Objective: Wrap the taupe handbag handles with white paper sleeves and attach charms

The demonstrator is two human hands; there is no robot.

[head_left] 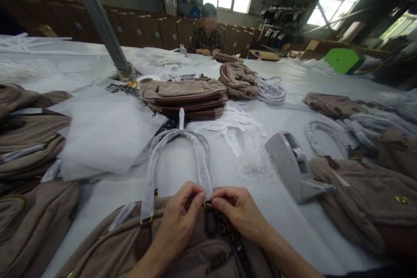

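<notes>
A taupe bag (117, 243) with brown leather tabs lies at the bottom centre. Its handle (150, 173) arches up, wrapped in white film, with brass rings at its ends. My left hand (182, 213) pinches the wrapped handle's right end, just above the ring. From the other side, my right hand (236, 208) is closed with thumb and forefinger at the same spot, touching the ring and wrap. What lies between the fingertips is mostly hidden. A chain hangs from the bag below my right hand.
Bags (185, 95) are piled ahead, and more lie left and right. White sheets (107, 134) cover the table's left part. A grey tape dispenser (289, 165) stands right of my hands. Across the table (293, 82) sits a person (207, 34). A metal post (97, 17) rises at left.
</notes>
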